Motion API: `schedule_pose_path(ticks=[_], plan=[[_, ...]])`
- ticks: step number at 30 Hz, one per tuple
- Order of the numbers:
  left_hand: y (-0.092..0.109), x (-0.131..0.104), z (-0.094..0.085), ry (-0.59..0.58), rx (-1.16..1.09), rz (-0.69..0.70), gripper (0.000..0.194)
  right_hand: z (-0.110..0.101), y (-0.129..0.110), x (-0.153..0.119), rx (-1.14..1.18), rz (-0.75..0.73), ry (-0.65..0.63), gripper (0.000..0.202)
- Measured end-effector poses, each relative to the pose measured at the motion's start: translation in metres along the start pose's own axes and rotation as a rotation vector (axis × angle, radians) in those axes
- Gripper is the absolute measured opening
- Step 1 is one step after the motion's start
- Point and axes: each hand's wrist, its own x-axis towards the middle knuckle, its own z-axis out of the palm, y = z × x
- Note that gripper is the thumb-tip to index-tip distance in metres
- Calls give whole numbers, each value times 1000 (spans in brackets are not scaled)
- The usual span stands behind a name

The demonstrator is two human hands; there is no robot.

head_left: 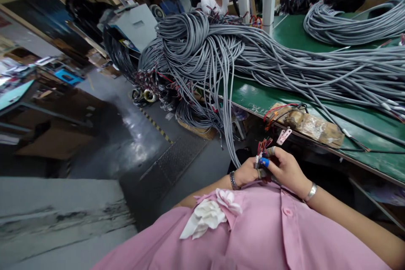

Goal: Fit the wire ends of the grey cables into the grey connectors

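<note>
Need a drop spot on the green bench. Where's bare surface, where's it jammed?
Bare green bench shows between the big cable pile and the taped block, and again right of the block along the near edge. Cables cover the middle and back. Both hands sit below the edge.

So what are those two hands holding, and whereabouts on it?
Both hands, left hand and right hand, pinch the stripped end of a grey cable, just below its red wire ends.

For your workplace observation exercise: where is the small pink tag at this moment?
In the head view, the pink tag hangs at the green table's near edge, just above both hands, beside the brown taped block.
</note>
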Motion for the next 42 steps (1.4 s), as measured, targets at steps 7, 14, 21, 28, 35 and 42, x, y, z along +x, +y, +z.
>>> schedule_pose_path(ticks=[7, 14, 21, 28, 35, 42], plan=[[18, -7, 1, -88, -20, 71, 47, -2, 5, -4, 147, -63, -34, 8], [11, -6, -17, 192, -129, 289, 43, -5, 7, -11, 240, -124, -20, 3], [59, -45, -68, 244, -549, 435, 34, -6, 30, -22, 291, -46, 2, 2], [70, -69, -69, 298, -314, 477, 29, 4, 61, -27, 381, 169, 95, 10], [33, -8, 4, 221, 178, 193, 42, 5, 31, -5, 706, 342, -17, 20], [31, -4, 13, 137, 220, 180, 47, -3, 22, 0, 849, 449, -81, 22]])
